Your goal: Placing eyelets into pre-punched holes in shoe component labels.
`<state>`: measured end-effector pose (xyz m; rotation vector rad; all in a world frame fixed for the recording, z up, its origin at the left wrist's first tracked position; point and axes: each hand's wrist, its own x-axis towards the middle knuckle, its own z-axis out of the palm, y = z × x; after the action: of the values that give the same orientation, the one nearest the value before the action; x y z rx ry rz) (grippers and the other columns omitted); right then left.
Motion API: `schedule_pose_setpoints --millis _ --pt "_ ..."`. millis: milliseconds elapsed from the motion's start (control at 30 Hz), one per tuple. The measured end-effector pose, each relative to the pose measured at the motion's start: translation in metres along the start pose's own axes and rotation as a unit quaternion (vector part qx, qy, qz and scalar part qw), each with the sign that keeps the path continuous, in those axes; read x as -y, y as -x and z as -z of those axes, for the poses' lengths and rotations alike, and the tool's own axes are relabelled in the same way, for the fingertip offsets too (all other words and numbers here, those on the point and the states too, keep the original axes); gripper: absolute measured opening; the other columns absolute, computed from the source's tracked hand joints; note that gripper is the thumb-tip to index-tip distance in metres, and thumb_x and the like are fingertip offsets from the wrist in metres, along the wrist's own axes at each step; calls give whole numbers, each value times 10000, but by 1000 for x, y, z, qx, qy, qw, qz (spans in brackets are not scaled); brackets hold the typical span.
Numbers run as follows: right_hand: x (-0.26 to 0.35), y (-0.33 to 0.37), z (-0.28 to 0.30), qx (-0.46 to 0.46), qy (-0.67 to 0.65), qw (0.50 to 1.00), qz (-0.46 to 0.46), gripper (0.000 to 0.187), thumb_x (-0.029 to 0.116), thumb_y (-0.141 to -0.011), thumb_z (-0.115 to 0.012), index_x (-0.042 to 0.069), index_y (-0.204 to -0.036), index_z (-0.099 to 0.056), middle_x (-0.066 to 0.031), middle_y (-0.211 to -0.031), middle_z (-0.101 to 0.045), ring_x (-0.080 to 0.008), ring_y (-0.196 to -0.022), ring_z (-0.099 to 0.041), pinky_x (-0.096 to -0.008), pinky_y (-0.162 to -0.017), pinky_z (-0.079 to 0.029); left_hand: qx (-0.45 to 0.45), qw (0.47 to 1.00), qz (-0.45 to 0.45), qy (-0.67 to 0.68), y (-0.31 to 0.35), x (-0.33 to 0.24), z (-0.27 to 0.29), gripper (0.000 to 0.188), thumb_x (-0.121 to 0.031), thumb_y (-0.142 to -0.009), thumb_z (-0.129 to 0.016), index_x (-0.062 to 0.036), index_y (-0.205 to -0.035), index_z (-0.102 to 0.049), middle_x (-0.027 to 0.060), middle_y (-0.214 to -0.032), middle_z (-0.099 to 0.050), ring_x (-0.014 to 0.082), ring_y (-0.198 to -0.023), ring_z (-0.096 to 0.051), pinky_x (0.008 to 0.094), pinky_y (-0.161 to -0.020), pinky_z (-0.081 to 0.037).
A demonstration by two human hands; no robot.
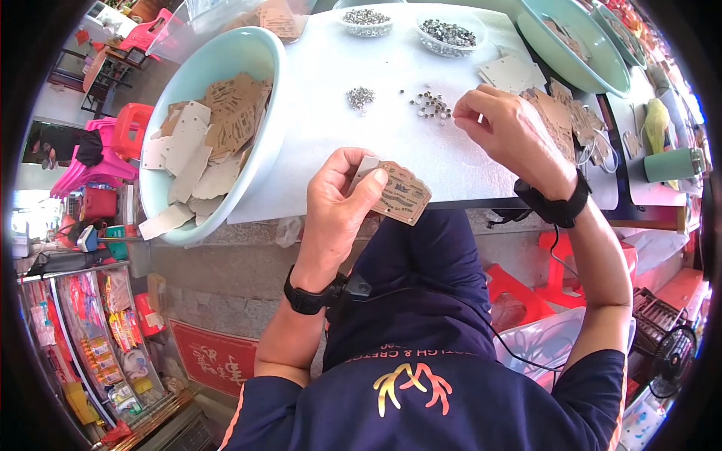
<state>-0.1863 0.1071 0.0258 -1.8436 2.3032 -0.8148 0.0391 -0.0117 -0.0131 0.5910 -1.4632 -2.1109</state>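
Observation:
My left hand (342, 195) grips a brown printed card (402, 194) with scalloped edges between thumb and fingers, over the table's near edge. A pale corner shows beside the thumb, but whether it is a second card I cannot tell. My right hand (511, 124) is closed in a pinch just right of a loose scatter of small dark and silvery beads or studs (430, 106). What its fingertips hold, if anything, is too small to make out. Left of that scatter lies a little heap of silvery pieces (360, 98).
Two clear tubs of small shiny pieces, one silvery (366, 22) and one darker (450, 37), stand at the back of the white table (316, 98). A pale green basin (259, 56) of cards is at left, another basin (594, 68) far right. Cards (553, 113) lie beyond my right hand.

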Motion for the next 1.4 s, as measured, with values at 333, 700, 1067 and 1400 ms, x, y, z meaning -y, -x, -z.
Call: schedule_pose_setpoints --millis 333,700,1067,1400 --pt "-7 -20 -8 40 147 974 167 64 71 -794 -623 38 -754 -586 -111 -791 -559 -318 -694 -617 -432 -629 -482 7 1000 10 8 -1 1 3 150 -74 -914 -622 -15 -1041 -569 25 -943 -628 50 -847 -583 225 -767 -505" --pt "-5 -31 -5 148 159 969 114 116 122 -791 -628 24 -823 -574 -116 -865 -574 -319 -746 -600 -427 -684 -466 9 999 10 33 -3 -1 3 153 -87 -918 -622 -12 -1042 -571 45 -957 -646 65 -844 -604 243 -774 -522" --pt "-1 5 -3 116 30 991 55 135 134 -810 -592 0 -825 -597 -161 -856 -604 -353 -788 -600 -423 -714 -476 -20 999 1 35 -1 -1 -6 154 -48 -901 -621 6 -1036 -570 43 -961 -639 66 -865 -606 239 -772 -525" --pt "56 19 -15 -20 -223 974 22 91 71 -822 -682 15 -847 -614 -84 -778 -566 -182 -647 -580 -287 -571 -466 -54 985 -129 -104 1 4 -22 138 -39 -899 -627 -1 -1014 -561 31 -919 -620 52 -804 -583 224 -695 -498"
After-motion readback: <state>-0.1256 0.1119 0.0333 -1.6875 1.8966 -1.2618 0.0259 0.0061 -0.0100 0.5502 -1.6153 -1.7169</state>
